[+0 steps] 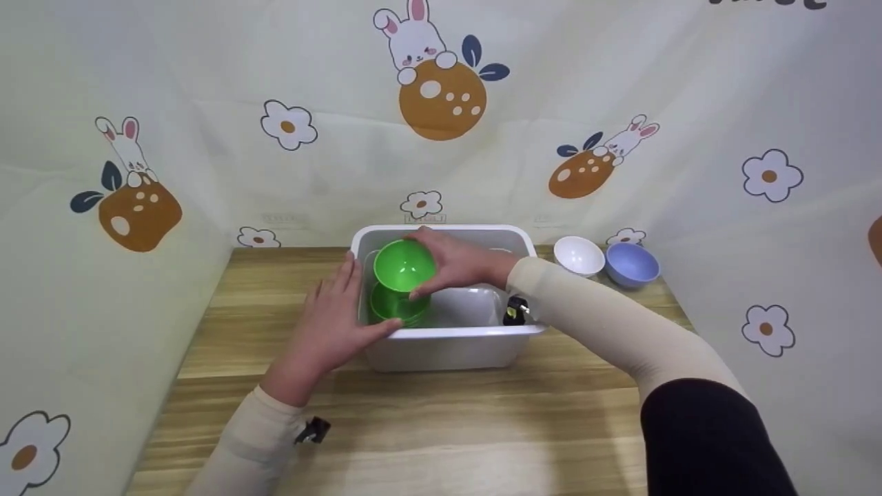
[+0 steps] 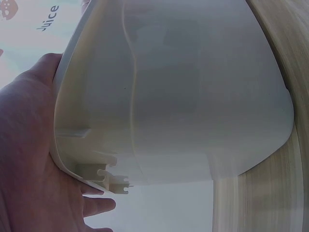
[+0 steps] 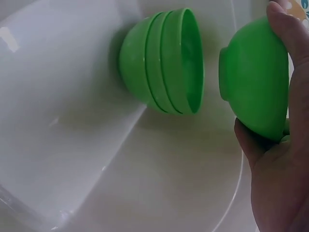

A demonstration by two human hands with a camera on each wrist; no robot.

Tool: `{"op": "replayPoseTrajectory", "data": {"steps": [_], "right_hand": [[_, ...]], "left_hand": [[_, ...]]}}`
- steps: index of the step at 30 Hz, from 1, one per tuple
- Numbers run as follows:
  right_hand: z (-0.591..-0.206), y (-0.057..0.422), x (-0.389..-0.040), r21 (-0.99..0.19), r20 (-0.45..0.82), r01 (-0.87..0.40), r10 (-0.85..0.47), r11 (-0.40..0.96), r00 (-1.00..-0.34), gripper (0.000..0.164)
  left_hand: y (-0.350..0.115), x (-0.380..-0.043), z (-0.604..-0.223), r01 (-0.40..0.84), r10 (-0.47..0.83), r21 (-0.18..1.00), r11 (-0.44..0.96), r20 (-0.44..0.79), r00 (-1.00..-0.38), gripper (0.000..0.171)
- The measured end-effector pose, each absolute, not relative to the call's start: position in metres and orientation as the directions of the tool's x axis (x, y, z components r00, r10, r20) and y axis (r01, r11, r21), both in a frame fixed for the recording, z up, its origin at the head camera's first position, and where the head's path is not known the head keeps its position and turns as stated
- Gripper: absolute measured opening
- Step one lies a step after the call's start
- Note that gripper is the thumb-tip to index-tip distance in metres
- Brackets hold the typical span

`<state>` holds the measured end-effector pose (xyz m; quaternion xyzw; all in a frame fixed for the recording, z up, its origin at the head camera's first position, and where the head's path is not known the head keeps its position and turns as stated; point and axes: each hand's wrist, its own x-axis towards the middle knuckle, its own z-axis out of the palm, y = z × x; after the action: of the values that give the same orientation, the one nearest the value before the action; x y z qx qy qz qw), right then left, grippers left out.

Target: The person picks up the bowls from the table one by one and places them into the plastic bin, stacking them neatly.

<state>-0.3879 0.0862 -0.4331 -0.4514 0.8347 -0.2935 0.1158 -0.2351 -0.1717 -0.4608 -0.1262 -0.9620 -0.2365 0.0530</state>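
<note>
My right hand [image 1: 460, 260] grips a green bowl [image 1: 405, 265] by its rim, inside the mouth of a white plastic bin [image 1: 451, 355]. Below it, three nested green bowls [image 3: 159, 63] stand on the bin's floor; in the right wrist view the held bowl [image 3: 256, 77] is apart from that stack. My left hand [image 1: 329, 327] rests on the bin's left end, fingers spread along the rim and thumb on the front edge. From the left wrist view, the left hand [image 2: 29, 145] lies against the outside of the rim, its fingers fairly straight.
A white bowl [image 1: 579, 255] and a blue bowl [image 1: 632, 264] stand side by side on the wooden table [image 1: 427, 427], right of the bin. Behind and at both sides hangs a printed cloth [image 1: 331, 179] with rabbits and flowers.
</note>
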Motion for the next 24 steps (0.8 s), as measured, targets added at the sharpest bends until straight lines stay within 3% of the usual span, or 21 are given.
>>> {"op": "replayPoseTrajectory", "data": {"steps": [24], "right_hand": [[-0.460, 0.070, -0.390, -0.461, 0.013, -0.768, -0.862, 0.445, -0.507, 0.111]], "left_hand": [[-0.172, -0.236, -0.462, 0.279, 0.222, 0.451, 0.848, 0.176, -0.959, 0.132]]}}
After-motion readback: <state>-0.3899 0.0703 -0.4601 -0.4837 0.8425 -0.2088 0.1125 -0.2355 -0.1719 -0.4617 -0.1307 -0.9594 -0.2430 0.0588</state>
